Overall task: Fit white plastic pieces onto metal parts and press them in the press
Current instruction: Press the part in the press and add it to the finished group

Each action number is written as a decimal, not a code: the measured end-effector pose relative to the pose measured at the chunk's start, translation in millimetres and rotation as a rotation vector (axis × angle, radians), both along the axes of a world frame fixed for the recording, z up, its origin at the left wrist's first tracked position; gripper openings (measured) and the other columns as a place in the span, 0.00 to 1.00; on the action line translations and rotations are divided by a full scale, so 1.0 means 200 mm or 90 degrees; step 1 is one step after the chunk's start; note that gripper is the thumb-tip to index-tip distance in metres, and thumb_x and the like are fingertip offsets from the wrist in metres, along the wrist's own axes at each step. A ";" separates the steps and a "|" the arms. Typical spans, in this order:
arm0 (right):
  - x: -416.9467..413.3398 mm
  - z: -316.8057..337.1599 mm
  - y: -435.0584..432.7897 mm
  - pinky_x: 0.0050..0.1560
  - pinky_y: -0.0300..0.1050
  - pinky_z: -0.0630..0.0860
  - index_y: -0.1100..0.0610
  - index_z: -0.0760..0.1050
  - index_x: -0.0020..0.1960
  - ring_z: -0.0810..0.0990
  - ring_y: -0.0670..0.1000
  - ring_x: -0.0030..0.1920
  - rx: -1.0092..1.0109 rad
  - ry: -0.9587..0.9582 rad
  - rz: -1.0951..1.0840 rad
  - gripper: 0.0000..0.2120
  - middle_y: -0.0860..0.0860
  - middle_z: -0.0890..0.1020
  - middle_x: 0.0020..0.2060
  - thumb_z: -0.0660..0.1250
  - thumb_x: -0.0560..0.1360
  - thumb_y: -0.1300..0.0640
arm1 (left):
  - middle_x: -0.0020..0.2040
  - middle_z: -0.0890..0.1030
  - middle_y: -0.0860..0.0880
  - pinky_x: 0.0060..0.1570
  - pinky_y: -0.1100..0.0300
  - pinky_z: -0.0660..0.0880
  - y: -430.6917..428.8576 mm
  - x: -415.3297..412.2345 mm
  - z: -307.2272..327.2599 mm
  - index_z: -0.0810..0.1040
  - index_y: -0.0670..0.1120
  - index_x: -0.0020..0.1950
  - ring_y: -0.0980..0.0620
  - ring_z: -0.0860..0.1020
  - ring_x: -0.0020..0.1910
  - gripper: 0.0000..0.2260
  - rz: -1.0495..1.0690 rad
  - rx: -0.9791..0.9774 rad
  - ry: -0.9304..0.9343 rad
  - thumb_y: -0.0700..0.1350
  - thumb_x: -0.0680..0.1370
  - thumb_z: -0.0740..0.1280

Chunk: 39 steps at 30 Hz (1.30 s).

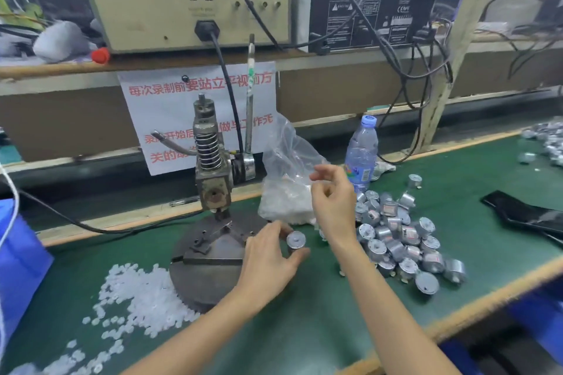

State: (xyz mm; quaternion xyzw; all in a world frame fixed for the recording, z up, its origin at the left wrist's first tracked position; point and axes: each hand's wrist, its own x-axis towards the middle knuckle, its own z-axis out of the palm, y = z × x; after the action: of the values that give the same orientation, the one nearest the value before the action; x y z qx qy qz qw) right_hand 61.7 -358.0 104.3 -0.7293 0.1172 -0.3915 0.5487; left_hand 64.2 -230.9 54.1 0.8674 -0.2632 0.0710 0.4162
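Metal motor, rigid and probably slippery, was pinched by its sides between left hand fingers; right hand curled, its hold unclear.

A paper sign with red characters is hung from a wooden shelf. Above the sign a beige box is set. A black box is set up and right of the sign. Cables are draped across the sign. Below the sign a green-topped, wood-edged table is laid. Far right of the sign a slanted wooden post is seen.

Red "每次录制前要站立平视前方" on white paper sign (lower lines partly hidden)
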 end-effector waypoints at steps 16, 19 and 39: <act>-0.14 -0.16 -0.53 0.52 0.50 0.74 0.57 0.77 0.54 0.77 0.55 0.53 -0.228 0.410 -0.113 0.11 0.54 0.78 0.54 0.62 0.73 0.62 | 0.55 0.78 0.43 0.53 0.57 0.70 -0.70 0.10 0.06 0.73 0.40 0.58 0.46 0.75 0.56 0.12 -0.081 0.026 0.176 0.39 0.74 0.64; -0.15 -0.17 -0.52 0.52 0.51 0.74 0.56 0.77 0.53 0.77 0.55 0.52 -0.246 0.414 -0.115 0.10 0.54 0.77 0.54 0.62 0.74 0.61 | 0.58 0.78 0.43 0.55 0.56 0.71 -0.69 0.10 0.06 0.72 0.40 0.61 0.44 0.76 0.55 0.16 -0.113 0.043 0.172 0.41 0.75 0.65; -0.05 0.06 0.09 0.37 0.45 0.65 0.52 0.69 0.41 0.72 0.49 0.32 -0.275 0.147 0.053 0.08 0.44 0.72 0.27 0.66 0.71 0.63 | 0.42 0.76 0.51 0.41 0.62 0.67 0.07 0.05 0.38 0.74 0.43 0.46 0.51 0.72 0.40 0.04 -0.049 -0.006 -0.024 0.37 0.73 0.64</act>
State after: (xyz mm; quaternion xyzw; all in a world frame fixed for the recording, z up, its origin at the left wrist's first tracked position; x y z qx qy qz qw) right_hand 52.3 -340.8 115.4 -0.8738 0.0629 -0.2984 0.3786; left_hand 75.0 -216.8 130.4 0.8530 -0.3039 0.0726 0.4180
